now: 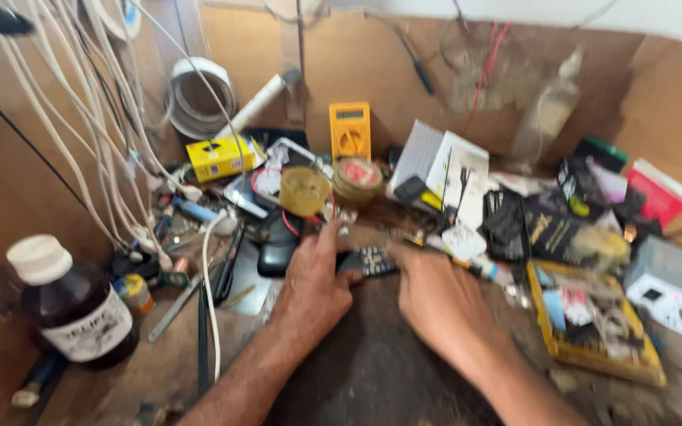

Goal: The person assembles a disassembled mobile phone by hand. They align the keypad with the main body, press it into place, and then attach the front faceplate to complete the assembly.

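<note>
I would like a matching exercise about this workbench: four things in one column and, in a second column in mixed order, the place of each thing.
Things:
1. brown bottle
2. yellow meter
3. keypad phone
4. white box

Places:
A. at the right edge of the bench
B. between the left hand and the right hand
C. upright against the back board
D. at the front left, with a white cap

Pairs: 1-D, 2-C, 3-B, 4-A
</note>
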